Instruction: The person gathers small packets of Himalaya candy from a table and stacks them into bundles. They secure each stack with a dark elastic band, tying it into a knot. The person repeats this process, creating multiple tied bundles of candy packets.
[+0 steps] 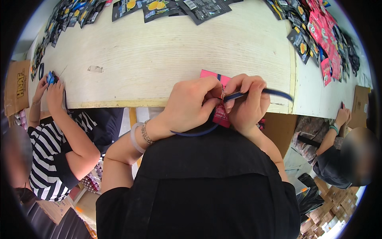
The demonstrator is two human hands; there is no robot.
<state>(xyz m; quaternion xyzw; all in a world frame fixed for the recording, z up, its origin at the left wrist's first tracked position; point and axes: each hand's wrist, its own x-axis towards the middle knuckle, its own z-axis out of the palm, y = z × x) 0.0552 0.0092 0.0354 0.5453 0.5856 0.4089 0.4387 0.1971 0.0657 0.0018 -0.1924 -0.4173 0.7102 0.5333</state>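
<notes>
Between my two hands, at the near edge of the table, is a pink printed packet (221,116) with a dark blue ribbon (279,93) running across it. My left hand (192,103) pinches thumb and forefinger together at the ribbon on the packet's middle. My right hand (249,101) grips the ribbon, and its loose end sticks out to the right, slightly blurred. Another stretch of ribbon curves below my left wrist, against the black apron (209,155). My fingers hide the spot where the ribbon crosses itself, so whether it is knotted is unclear.
Black pouches with lemon pictures (158,7) lie along the far side of the pale table (179,47). Pink pouches (322,33) pile up at right. One co-worker's hands (53,89) handle a blue item at left; another's hand (343,116) is at right. Cardboard boxes (18,86) stand at the sides.
</notes>
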